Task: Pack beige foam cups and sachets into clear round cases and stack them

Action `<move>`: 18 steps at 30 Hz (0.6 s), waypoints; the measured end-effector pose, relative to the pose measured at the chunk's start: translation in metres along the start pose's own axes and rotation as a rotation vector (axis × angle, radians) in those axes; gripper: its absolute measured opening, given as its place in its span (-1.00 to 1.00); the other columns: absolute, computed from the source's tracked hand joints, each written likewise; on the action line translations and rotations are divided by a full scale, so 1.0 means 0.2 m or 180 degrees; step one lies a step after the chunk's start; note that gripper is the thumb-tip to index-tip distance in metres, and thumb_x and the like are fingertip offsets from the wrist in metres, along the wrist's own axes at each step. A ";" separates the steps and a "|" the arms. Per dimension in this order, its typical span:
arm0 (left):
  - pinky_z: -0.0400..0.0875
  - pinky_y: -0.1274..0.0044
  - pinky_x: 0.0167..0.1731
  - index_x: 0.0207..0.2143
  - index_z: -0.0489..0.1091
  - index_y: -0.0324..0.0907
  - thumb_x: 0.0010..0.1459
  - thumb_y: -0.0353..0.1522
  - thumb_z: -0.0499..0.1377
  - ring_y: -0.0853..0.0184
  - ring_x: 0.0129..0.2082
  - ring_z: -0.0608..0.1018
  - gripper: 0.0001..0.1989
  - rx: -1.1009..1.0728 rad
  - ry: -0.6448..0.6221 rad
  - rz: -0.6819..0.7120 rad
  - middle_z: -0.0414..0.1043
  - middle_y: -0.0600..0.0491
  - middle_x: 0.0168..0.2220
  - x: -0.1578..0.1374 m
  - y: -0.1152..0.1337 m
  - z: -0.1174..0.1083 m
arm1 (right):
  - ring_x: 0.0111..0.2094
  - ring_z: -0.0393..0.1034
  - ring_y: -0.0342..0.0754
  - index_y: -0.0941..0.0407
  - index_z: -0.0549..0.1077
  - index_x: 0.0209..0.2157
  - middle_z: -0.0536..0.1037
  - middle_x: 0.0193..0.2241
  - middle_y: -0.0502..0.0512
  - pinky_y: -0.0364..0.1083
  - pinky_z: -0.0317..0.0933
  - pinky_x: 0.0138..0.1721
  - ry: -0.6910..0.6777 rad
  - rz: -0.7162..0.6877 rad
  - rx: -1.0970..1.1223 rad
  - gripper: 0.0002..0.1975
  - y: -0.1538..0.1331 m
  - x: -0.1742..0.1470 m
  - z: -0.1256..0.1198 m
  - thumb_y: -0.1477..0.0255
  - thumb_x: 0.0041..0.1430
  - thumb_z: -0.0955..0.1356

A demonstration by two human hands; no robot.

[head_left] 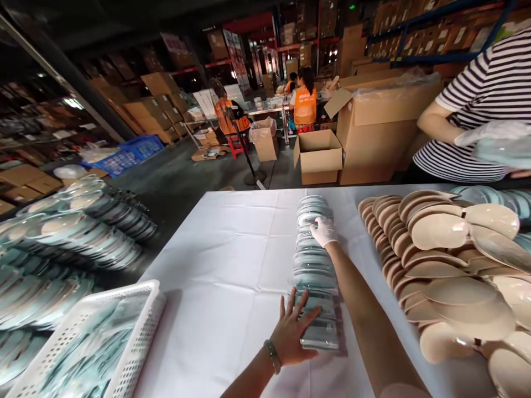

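Note:
A long row of pale blue-grey plates (312,261), overlapping and seemingly wrapped in clear plastic, runs away from me across the white-covered table (232,249). My left hand (295,333) is bare, with a bracelet at the wrist; its fingers are spread over the near end of the row. Toward the far end, my right hand (324,231) wears a white glove. Its thumb and fingers close on the edge of one plate there, partly hiding it.
Stacked beige oval dishes (460,293) cover the table's right side. At lower left sits a white basket (155,309) of wrapped pieces, with stacks of plates (95,237) beyond. A co-worker in stripes (493,88) stands at right, near an open carton (319,160).

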State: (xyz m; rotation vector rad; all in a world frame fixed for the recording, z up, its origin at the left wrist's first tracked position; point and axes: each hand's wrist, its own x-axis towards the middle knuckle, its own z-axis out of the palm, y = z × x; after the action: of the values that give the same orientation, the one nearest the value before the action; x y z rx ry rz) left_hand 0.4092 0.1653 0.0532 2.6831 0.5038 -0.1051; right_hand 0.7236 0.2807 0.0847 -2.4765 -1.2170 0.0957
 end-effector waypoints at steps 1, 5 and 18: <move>-0.13 -0.28 0.20 0.42 0.01 0.14 -0.11 0.01 0.41 -0.38 0.41 -0.27 0.08 0.0036 0.0094 0.0019 -0.48 -0.04 0.48 -0.09 0.02 0.05 | 0.01 0.33 0.11 0.11 0.46 0.03 0.52 -0.03 0.22 0.01 0.12 0.03 -0.0119 0.0042 0.0094 -0.62 -0.03 -0.09 0.01 0.22 0.30 0.27; 0.01 -0.23 0.20 0.42 0.00 0.12 0.00 -0.03 0.37 -0.38 0.41 -0.22 0.00 0.0221 0.0502 0.0040 -0.41 -0.08 0.49 -0.64 0.14 0.26 | -0.01 0.35 0.08 0.07 0.46 0.02 0.53 -0.05 0.18 0.00 0.11 0.02 -0.0378 -0.0035 0.0232 -0.63 -0.20 -0.63 0.05 0.19 0.35 0.22; -0.01 -0.21 0.22 0.42 -0.49 0.29 0.00 -0.32 0.34 -0.26 0.43 -0.19 0.21 0.0384 0.0558 -0.0444 -0.57 0.08 0.48 -1.92 0.30 0.46 | 0.23 0.18 0.09 0.16 0.25 0.26 0.33 0.23 0.26 0.15 0.05 0.25 -0.0605 -0.0766 0.1051 -0.41 -0.53 -1.83 -0.15 0.13 0.33 0.30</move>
State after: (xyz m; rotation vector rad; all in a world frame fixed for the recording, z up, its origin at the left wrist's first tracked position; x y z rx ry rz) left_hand 0.0733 -0.0496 0.0470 2.7870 0.7617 0.0633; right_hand 0.4222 0.0474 0.1128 -2.0595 -1.4374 0.4384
